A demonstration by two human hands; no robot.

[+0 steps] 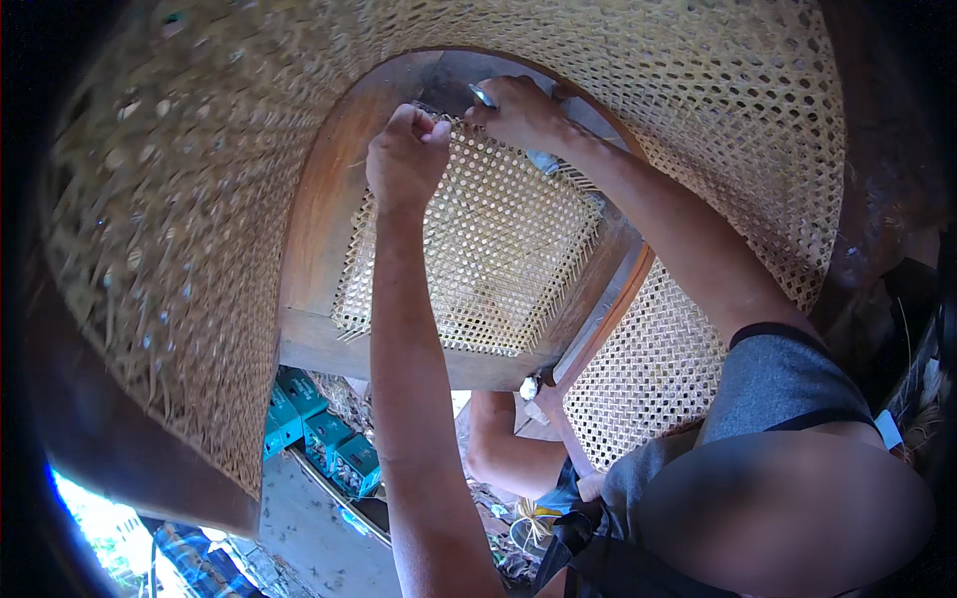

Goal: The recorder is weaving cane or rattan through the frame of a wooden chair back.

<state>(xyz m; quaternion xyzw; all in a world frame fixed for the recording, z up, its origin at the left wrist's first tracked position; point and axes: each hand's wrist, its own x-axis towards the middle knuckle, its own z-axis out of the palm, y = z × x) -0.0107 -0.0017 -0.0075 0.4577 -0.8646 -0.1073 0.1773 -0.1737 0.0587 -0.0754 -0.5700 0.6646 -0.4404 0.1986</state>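
A wooden chair seat frame (317,231) lies in front of me with a square of woven cane webbing (498,239) over its middle. Loose strand ends stick out along the webbing's sides. My left hand (407,154) is closed in a pinch at the far left corner of the webbing; what lies between its fingertips is hidden. Beside it, on the right, my right hand (523,112) is wrapped round a small silver metal tool (482,96), most of which the fingers cover. A bluish-white scrap (543,160) shows under my right wrist.
Curved cane panels (189,229) surround the seat on the left, far side and right. Teal boxes (324,436) stand on the floor at lower left. A bent bare leg (513,453) is below the seat's near edge, close to a yellow strand bundle (533,520).
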